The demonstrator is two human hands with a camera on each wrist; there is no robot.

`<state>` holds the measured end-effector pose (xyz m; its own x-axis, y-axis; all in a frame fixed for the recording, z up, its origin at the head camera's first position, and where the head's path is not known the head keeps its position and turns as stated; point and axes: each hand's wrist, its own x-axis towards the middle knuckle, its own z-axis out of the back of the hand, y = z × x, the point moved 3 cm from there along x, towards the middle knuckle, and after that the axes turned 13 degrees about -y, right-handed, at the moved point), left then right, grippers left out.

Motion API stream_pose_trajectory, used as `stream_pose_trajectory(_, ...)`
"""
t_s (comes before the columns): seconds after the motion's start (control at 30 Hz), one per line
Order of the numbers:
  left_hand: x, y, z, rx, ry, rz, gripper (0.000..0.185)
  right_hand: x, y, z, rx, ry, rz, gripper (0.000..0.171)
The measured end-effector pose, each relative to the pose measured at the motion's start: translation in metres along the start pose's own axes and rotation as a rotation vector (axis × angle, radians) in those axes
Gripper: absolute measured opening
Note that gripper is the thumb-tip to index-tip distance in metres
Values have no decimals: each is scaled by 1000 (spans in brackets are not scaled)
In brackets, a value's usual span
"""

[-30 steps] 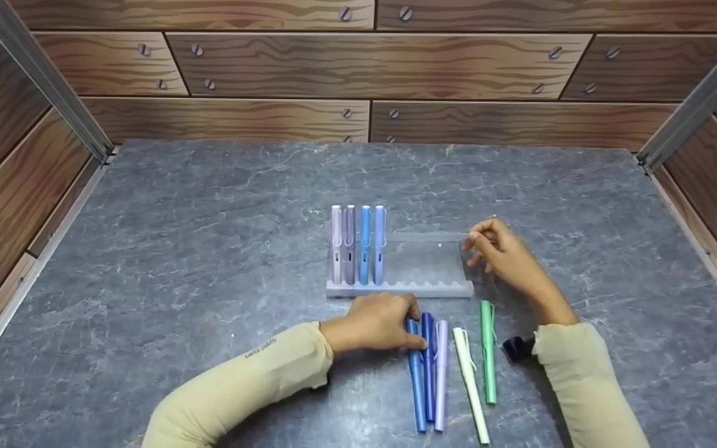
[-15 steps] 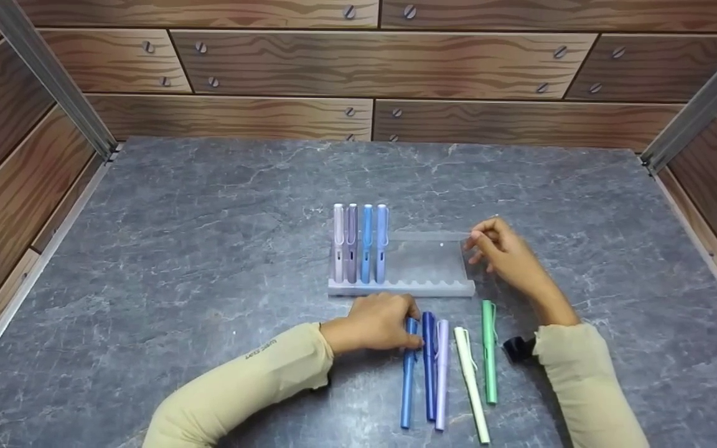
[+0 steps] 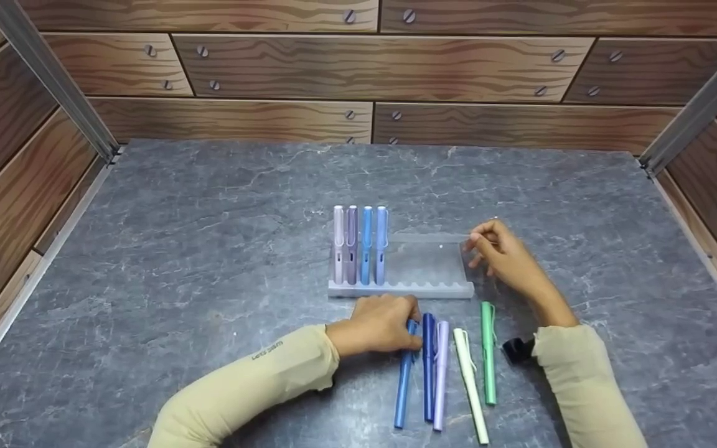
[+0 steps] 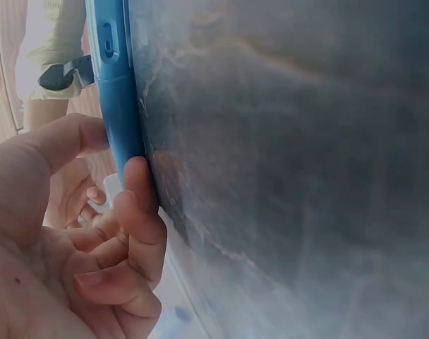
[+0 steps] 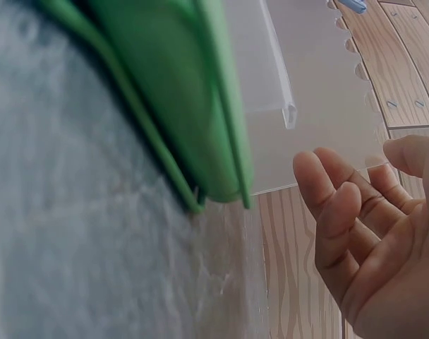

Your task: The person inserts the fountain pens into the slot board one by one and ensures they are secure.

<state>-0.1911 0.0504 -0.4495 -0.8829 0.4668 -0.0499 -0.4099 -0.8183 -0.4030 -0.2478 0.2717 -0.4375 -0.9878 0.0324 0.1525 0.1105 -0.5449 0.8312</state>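
My left hand pinches the top end of a blue pen that lies on the grey table; in the left wrist view thumb and forefinger grip this blue pen. Beside it lie a dark blue pen, a lavender pen, a pale green pen and a green pen. My right hand rests with loose fingers at the right end of a clear pen rack. The right wrist view shows relaxed fingers next to the rack and the green pen.
Several pens stand in the rack's left slots, from pale pink to lavender; the slots to their right hold nothing. Wood-pattern walls enclose the table on three sides. A black wrist strap shows at my right sleeve.
The blue pen's near end has swung to the left while my left hand keeps hold of its top. My right hand has stayed at the rack.
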Motion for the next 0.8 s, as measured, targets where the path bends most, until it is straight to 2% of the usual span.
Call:
stream_pose_trajectory(0.17,0,1,1,-19,-5,1,30,-1,-1,1,-6,7,0,36)
stream_pose_trajectory(0.47,0,6,4,-125,30,72,28,1,-1,0,-4,-4,3,35)
stream_pose_trajectory(0.67,0,10,5,-179,39,86,29,1,-1,1,1,-9,-2,34)
stream_pose_trajectory(0.8,0,16,8,-261,45,87,27,-1,-1,0,14,-5,-5,36)
